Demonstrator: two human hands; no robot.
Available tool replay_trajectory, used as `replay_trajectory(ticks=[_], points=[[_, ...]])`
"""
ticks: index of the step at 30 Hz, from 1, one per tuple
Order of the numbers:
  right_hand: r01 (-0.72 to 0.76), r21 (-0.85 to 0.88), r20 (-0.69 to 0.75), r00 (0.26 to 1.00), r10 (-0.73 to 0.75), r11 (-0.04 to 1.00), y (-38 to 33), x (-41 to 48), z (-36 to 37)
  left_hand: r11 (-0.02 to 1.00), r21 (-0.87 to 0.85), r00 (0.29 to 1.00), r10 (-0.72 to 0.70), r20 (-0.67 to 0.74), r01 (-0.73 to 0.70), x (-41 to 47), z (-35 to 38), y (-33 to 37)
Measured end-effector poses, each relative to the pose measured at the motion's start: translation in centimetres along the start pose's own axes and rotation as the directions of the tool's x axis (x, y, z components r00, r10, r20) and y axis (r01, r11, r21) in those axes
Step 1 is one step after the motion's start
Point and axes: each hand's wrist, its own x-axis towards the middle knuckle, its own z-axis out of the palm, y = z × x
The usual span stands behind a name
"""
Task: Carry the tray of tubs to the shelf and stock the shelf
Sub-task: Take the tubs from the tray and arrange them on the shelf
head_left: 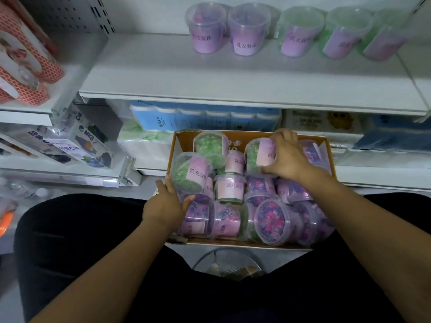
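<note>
Keeps the tray [251,244] of tubs [229,188] low, seemingly propped between the knees [77,229] just under the shelf [210,73], for short lifts up beside the row [249,31] of five already standing at the back. Clasps a tilted green tub [190,173] at the tray's left edge with the left hand [166,202], thumb and fingers half curled round its base. Wraps the right hand [288,157] over a second green tub [254,157] further back, fingers bent round the label, low among the others.
</note>
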Motion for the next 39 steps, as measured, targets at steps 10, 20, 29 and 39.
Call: replay_trajectory(ticks=[10,20,29,39], points=[[0.005,0.358,-0.015,1.000,0.000,0.934,-7.1,-2.3,-5.0,0.988,-0.037,0.989,0.150,0.018,-0.149,1.5,-1.5,-2.1],[0.175,0.389,-0.379,0.925,-0.016,0.904,-11.2,0.3,-9.2,0.827,-0.529,0.932,-0.017,-0.363,-0.191,3.3,-7.5,-1.2],[0.092,-0.065,-0.503,0.857,-0.113,0.994,-8.5,6.5,-9.3,0.785,-0.360,0.769,0.220,-0.600,-0.505,8.5,-14.2,1.8],[0.171,-0.131,-0.393,0.896,-0.209,0.977,-7.0,7.0,-9.8,0.715,-0.503,0.836,0.212,-0.506,-0.486,12.9,-15.7,4.2]])
